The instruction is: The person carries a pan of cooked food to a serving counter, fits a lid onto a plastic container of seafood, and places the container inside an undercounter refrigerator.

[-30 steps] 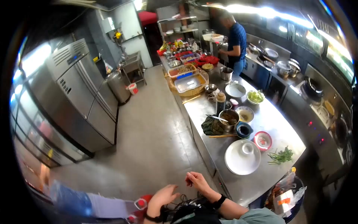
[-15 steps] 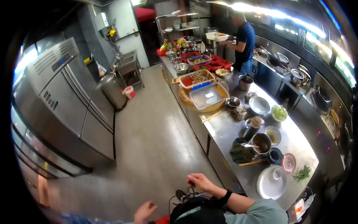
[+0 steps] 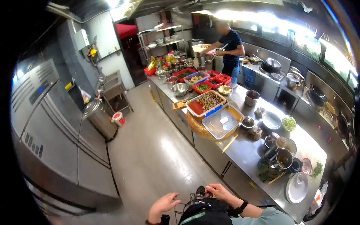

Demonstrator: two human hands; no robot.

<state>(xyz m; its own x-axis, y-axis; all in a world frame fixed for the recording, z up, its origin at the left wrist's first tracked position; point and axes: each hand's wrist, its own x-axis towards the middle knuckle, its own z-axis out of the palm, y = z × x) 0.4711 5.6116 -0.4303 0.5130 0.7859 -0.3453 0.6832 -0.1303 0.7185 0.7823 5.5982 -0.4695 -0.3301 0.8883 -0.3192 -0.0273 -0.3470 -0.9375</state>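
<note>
My left hand [image 3: 164, 205] hovers at the bottom middle, fingers loosely stretched toward the right, holding nothing I can see. To its right, my right hand [image 3: 219, 192] has its fingers curled into a pinch; whatever may be between them is too small to make out. Thin dark cords [image 3: 184, 205] loop between both hands, just above a black bag-like item [image 3: 208, 215] at my waist. A dark shoe [image 3: 200, 190] shows beside the right fingertips.
A long steel counter [image 3: 243, 165] on my right bears food trays, bowls, a steel pot [image 3: 284, 158] and stacked white plates [image 3: 297, 187]. A co-worker [image 3: 229, 47] stands at its far end, reaching over containers. Steel refrigerators [image 3: 56, 138] line the left; a lidded bin [image 3: 99, 118] stands beyond.
My view has shifted, and the counter appears farther right. My left hand has come up and closer to the right one. The co-worker now reaches out with a utensil.
</note>
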